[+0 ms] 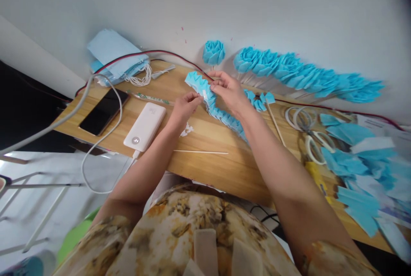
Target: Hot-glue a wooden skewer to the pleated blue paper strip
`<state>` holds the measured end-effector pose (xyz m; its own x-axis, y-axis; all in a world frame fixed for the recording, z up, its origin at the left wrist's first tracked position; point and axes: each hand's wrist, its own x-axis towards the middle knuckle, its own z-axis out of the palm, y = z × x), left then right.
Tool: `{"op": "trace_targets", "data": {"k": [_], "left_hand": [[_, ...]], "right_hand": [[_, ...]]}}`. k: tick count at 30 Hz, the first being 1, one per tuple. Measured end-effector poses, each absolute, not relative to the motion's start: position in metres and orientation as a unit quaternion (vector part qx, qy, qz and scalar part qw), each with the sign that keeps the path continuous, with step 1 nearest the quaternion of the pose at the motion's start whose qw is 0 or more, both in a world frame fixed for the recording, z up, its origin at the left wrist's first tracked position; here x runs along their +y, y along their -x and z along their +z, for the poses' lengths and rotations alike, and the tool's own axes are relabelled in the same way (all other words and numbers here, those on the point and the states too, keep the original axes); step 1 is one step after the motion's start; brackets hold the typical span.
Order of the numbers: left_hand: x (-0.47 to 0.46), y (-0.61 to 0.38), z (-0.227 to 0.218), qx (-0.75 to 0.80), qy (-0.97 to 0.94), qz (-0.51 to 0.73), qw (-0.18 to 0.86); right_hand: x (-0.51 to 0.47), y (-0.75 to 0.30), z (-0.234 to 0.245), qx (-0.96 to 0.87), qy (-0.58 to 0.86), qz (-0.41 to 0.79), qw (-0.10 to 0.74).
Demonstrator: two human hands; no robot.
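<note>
Wooden tabletop (205, 175) with a pleated blue strip (221, 114) at its middle. Along the back edge, left to right: a stack of pale blue sheets (117, 51) near the back left corner, a bundle of white string (141, 77), a lone blue flower (213, 52) and a row of blue flowers (282, 68). A red-and-black cable (167, 53) follows the same edge. Toward the left end lie a dark phone (101, 115) and a white power bank (146, 124); a white cord (120, 111) crosses the phone. Toward the right end: pale rings (300, 118), scissors (316, 146), a blurred yellow object (316, 179) and overlapping blue cut pieces (362, 203). The right forearm hides the strip's near end.

Counts: one phone, one power bank, one pair of scissors; one lone flower, at least five in the row (overlap prevents an exact count); a thin pale stick (201, 152) near the front edge and a thicker tan stick (275, 124) beside a second pleated piece (258, 101), partly behind the right wrist. White scraps (186, 129) lie near the left wrist.

Orientation: the strip's long axis runs diagonally, its far end toward the back left corner, its near end toward the front edge and right. The left hand (188, 104) is narrow, fingertips pinched beside a small white patch on the strip; what they grip cannot be told. The right hand (226, 90) holds the strip's right side between thumb and bent fingers.
</note>
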<state>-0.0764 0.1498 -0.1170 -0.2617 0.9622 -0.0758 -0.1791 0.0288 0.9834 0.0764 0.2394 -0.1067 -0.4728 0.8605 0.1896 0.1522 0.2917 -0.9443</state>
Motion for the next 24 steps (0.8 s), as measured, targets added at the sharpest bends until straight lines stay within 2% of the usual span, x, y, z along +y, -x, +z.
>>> {"op": "trace_targets", "data": {"k": [3, 6, 9, 11, 14, 24], "left_hand": [[0.151, 0.077, -0.117, 0.541, -0.368, 0.592, 0.47], [0.151, 0.077, -0.118, 0.546, -0.37, 0.594, 0.461], [0.151, 0.076, -0.119, 0.546, -0.371, 0.597, 0.456], [0.151, 0.075, -0.12, 0.545, -0.372, 0.598, 0.456], [0.151, 0.074, -0.12, 0.54, -0.376, 0.597, 0.458], [0.149, 0.07, -0.116, 0.529, -0.389, 0.601, 0.455]], "right_hand": [[0.238, -0.076, -0.105, -0.728, 0.372, 0.425, 0.389], [0.226, -0.078, -0.096, -0.766, 0.409, 0.289, 0.402], [0.204, -0.08, -0.084, -0.83, 0.417, 0.122, 0.349], [0.192, -0.08, -0.08, -0.86, 0.406, 0.064, 0.301], [0.182, -0.08, -0.083, -0.875, 0.405, 0.036, 0.262], [0.177, -0.08, -0.084, -0.856, 0.442, 0.056, 0.262]]}}
